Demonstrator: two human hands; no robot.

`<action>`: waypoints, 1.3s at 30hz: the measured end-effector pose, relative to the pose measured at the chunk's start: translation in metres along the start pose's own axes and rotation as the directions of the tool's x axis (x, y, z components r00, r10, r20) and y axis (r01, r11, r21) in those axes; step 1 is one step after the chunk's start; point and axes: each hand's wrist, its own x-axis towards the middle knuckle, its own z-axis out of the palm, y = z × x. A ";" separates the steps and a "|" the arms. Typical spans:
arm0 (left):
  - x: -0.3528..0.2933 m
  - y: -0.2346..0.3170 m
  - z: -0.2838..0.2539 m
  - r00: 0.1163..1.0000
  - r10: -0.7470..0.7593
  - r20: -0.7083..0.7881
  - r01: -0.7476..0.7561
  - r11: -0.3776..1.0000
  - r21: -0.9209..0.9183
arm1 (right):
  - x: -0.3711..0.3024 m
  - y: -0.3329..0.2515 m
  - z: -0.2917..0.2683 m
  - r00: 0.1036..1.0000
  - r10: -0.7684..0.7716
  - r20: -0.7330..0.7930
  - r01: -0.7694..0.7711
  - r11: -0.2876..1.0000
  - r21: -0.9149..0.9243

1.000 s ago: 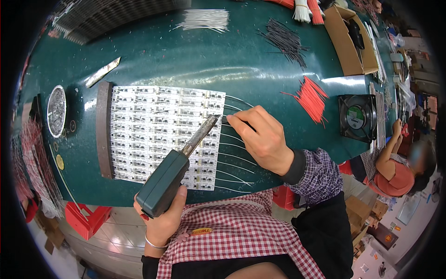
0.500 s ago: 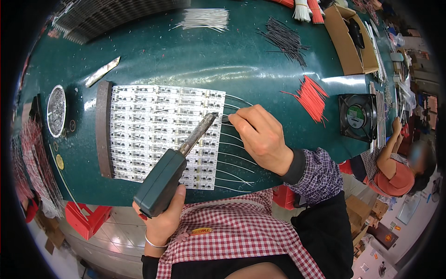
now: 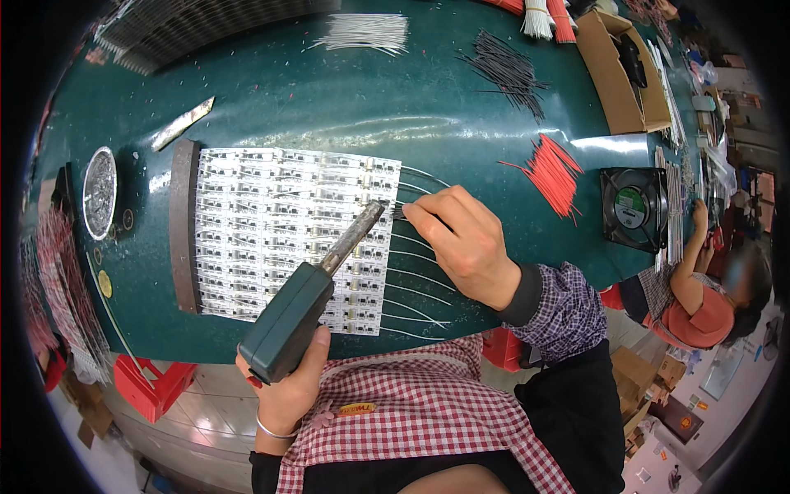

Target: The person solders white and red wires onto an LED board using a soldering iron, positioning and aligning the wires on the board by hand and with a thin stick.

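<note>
"Near the worktop's [image 3: 271, 107] front edge lies your board sheet [image 3: 288, 239]; any risk?"

"My left hand [image 3: 290, 380] grips the soldering iron [image 3: 290, 319], tip by the sheet's right edge; my right hand [image 3: 462, 243] pinches what looks like a wire [image 3: 399, 212]. A slip could burn me or skew it."

Rough metal barrel [image 3: 354, 238], plastic handle [image 3: 288, 319]

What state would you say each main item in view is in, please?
Left hand: closed around the soldering gun
Soldering gun: held, tip over the circuit board
Right hand: fingertips pinched beside the circuit board's right edge
Circuit board: lying flat
Cardboard box: open
Red wires: loosely piled
Black wires: loosely piled
Far white wires: loosely piled
</note>
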 end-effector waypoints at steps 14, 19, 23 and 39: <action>0.005 0.007 0.009 0.999 0.041 -0.033 -0.040 0.998 0.044 | 0.000 0.000 -0.001 1.000 0.008 0.015 -0.007 1.000 -0.015; -0.005 0.002 0.005 0.994 -0.057 -0.088 0.058 0.998 0.008 | 0.000 0.000 0.000 1.000 0.011 0.003 -0.011 1.000 -0.013; -0.009 0.000 0.005 0.986 -0.098 -0.135 0.100 0.995 0.008 | 0.000 -0.001 0.001 1.000 0.010 -0.009 -0.011 1.000 -0.008; -0.010 0.002 0.003 0.992 -0.001 -0.127 0.000 1.000 -0.005 | -0.014 -0.007 0.001 0.999 -0.035 0.042 0.035 0.999 -0.001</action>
